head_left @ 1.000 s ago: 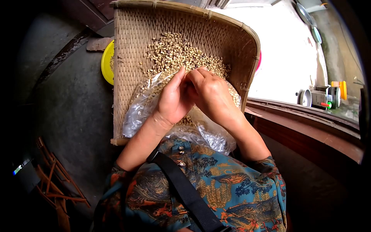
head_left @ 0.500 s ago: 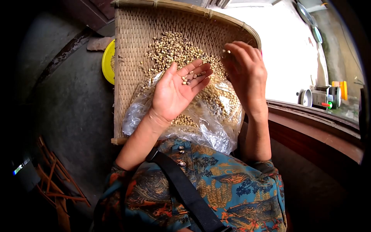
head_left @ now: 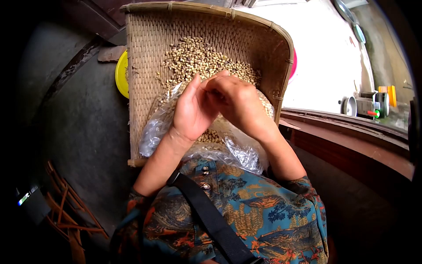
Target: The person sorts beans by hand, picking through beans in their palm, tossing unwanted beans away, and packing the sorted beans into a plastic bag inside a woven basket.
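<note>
A woven basket tray [head_left: 143,57] lies before me with a pile of pale and dark beans [head_left: 193,57] at its middle. On its near part rests a clear plastic bag [head_left: 151,136] with more beans in it. My left hand [head_left: 193,110], palm up, is held over the bag; its fingers are mostly hidden behind my right hand. Over that palm my right hand [head_left: 237,99] is bent, its fingers curled down and their tips out of sight. Whatever lies between the two hands cannot be seen.
Left of the tray is a yellow basin [head_left: 121,77], and a pink one [head_left: 293,66] shows at its right. A folded wooden frame [head_left: 72,211] stands at lower left. A window sill [head_left: 351,141] runs along the right, with metalware beyond.
Half a second ago my right hand was off to the right with beans at its fingertips, and beans showed on my open left palm. It has come back over that palm.
</note>
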A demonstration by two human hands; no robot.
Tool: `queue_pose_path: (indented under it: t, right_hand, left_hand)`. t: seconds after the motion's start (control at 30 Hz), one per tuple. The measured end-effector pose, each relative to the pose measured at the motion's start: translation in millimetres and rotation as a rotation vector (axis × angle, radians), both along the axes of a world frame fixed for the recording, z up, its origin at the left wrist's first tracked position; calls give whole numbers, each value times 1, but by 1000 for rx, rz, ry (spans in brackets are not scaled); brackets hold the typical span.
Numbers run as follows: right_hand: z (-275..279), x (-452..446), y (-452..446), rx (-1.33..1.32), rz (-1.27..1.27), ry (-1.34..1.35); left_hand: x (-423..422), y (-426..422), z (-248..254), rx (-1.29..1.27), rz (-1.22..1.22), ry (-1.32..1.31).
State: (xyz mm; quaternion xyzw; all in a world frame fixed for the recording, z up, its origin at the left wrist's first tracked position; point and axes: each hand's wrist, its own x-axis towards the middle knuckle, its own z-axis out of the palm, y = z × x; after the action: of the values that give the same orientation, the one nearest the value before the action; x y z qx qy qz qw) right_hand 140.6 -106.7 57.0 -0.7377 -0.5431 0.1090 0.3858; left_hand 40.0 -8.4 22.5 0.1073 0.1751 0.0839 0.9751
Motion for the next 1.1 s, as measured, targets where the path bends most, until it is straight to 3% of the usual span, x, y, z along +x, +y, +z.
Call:
queue_pose_path:
  t: [0.23, 0.27, 0.37, 0.43, 0.53, 0.63, 0.73, 0.83, 0.9, 0.97, 1.1]
  right_hand:
    - [24, 14, -11, 7, -54, 740]
    - [30, 15, -12, 88, -48, 851]
    - [32, 30, -19, 274, -91, 731]
    - [29, 39, -21, 361, -135, 683]
    - [30, 46, -27, 280, -274, 420]
    - [29, 45, -30, 266, -317, 468]
    - [15, 49, -30, 231, -350, 241]
    - [16, 46, -20, 186, -299, -568]
    - [19, 14, -19, 141, -77, -336]
    - [1, -9, -11, 139, -1, -422]
    - [-12, -27, -8, 37, -22, -440]
  left_hand:
    - [-2, 9, -19, -139, -24, -168]
    - [-1, 11, -34, -243, -61, -428]
    - [-1, 7, -1, -134, 3, -141]
    - [0, 7, 2, -130, 14, -140]
    - [1, 7, 6, -114, 16, -128]
    - [1, 6, 7, -100, 10, -134]
    - [1, 5, 6, -99, 4, -139]
    - [-1, 5, 5, -67, -13, -135]
    - [-4, 3, 6, -26, -31, -75]
    - [-7, 0, 8, 25, -58, 39]
    - [-9, -7, 5, 80, -63, -11]
